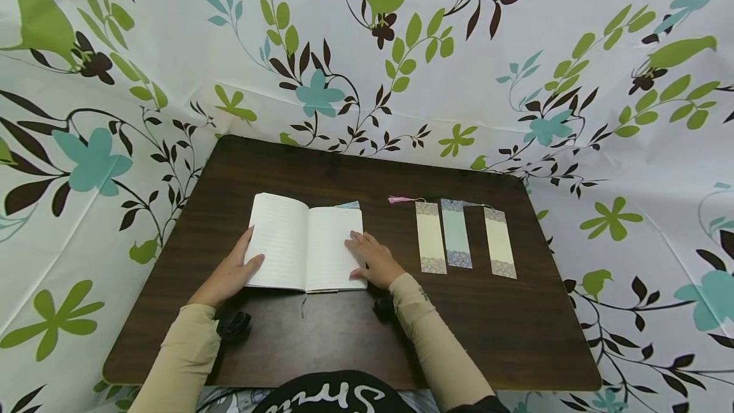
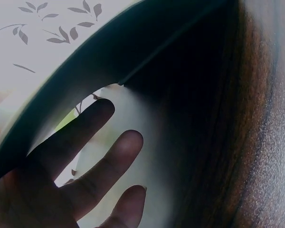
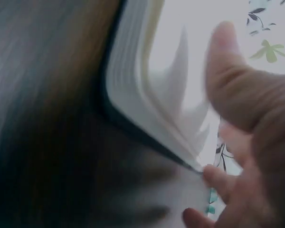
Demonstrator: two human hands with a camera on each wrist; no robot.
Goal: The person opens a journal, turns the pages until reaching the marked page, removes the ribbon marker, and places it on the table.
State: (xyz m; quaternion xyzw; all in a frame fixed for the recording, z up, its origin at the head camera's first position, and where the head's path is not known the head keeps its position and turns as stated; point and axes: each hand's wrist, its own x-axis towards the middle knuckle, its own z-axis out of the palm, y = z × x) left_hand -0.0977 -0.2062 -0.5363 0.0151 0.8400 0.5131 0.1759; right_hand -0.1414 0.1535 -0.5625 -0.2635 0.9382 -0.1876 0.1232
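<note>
An open lined notebook (image 1: 278, 247) with white pages and a dark cover lies before me. At its left side my left hand (image 1: 232, 269) holds the cover, thumb over the page edge. The left wrist view shows fingers (image 2: 116, 154) spread beneath the lifted dark cover (image 2: 61, 90). My right hand (image 1: 373, 260) rests on the right page (image 1: 332, 247), fingers and thumb lying over its outer edge. In the right wrist view the thumb (image 3: 225, 61) is over the page, and a fingertip is right at the notebook's corner (image 3: 192, 164).
A blue patterned strip (image 1: 348, 205) sticks out behind the notebook's top edge. Right of it lie a cream bookmark (image 1: 431, 238) with a pink tassel (image 1: 399, 199), a pale green bookmark (image 1: 456, 234) and another cream one (image 1: 501, 244). They rest on the dark wooden table (image 1: 545, 336).
</note>
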